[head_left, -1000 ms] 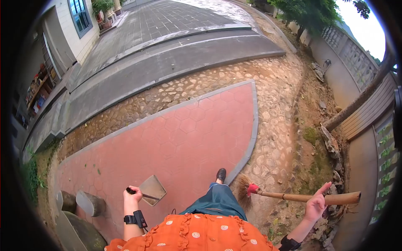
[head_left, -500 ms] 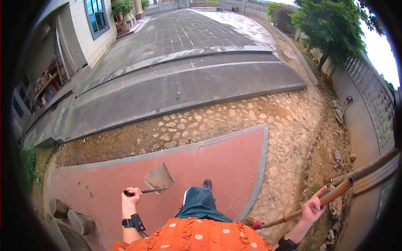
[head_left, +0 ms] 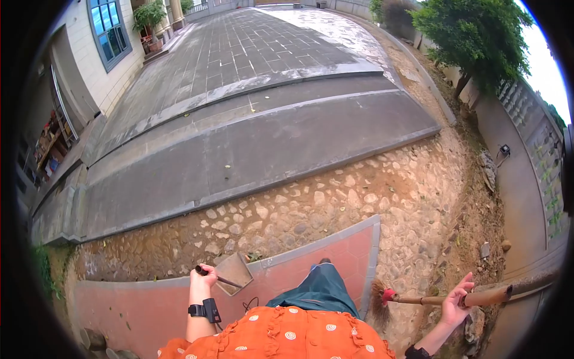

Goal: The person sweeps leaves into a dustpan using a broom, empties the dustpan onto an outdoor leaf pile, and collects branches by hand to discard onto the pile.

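My left hand (head_left: 204, 280) is closed around the dark handle of a long-handled dustpan (head_left: 235, 272). The pan hangs just ahead of that hand, over the grey edging of the red paving; whether it touches the ground I cannot tell. To the right, my right hand (head_left: 456, 305) grips the bamboo handle of a broom (head_left: 418, 300), with a finger or two stretched out. The broom lies nearly level across the view, its bristles and red binding pointing left, close to my right side. A black band with a small device is strapped to each forearm.
Cobbled ground (head_left: 311, 209) lies ahead, then a low grey step (head_left: 269, 143) up to a tiled yard. A wall (head_left: 520, 173) with a strip of soil and rocks runs along the right. Cut logs (head_left: 92, 339) stand at the lower left.
I have moved forward, so the paving's edge and the step are nearer. The dustpan is now over the edging, and the broom's bristle end has come up into view at my right.
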Demonstrator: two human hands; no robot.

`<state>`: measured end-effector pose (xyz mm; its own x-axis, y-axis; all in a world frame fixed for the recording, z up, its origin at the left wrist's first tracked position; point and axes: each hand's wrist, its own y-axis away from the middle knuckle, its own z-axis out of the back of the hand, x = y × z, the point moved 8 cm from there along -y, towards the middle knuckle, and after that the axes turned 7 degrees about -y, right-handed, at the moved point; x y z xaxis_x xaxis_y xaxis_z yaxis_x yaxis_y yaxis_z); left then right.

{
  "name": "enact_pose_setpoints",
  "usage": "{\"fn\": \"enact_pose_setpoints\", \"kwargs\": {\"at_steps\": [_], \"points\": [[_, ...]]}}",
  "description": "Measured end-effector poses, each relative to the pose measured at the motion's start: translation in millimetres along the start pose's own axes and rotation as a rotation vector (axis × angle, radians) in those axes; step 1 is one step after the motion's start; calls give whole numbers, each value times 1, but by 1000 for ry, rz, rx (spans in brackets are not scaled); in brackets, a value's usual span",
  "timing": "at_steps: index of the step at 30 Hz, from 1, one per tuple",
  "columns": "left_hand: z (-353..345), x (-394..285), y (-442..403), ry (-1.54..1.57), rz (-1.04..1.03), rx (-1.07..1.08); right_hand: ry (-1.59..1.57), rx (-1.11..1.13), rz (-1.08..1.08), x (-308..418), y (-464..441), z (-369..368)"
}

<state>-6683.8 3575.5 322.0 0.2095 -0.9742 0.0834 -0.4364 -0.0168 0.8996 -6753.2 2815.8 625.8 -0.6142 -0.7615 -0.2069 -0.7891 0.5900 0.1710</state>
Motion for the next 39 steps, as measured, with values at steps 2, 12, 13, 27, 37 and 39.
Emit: {"fn": "enact_pose_setpoints", "kwargs": {"at_steps": [2, 12, 13, 27, 37, 39], "points": [[-52, 21, -41, 62, 15, -70, -90, 1, 1, -45, -71, 5], [-363, 160, -89, 343, 55, 67, 99, -285, -412, -425, -430, 39], [-389, 165, -102, 361, 92, 70, 180, -284, -449, -464, -456, 47], [-813, 152, -441, 281, -144, 97, 516, -576, -609, -960, -808, 175], [-1048, 141, -450, 580, 15, 157, 781, -642, -959, -1211, -1024, 274], [-1079, 143, -447, 689, 68, 223, 920, -615, -972, -1263, -1073, 310]]}}
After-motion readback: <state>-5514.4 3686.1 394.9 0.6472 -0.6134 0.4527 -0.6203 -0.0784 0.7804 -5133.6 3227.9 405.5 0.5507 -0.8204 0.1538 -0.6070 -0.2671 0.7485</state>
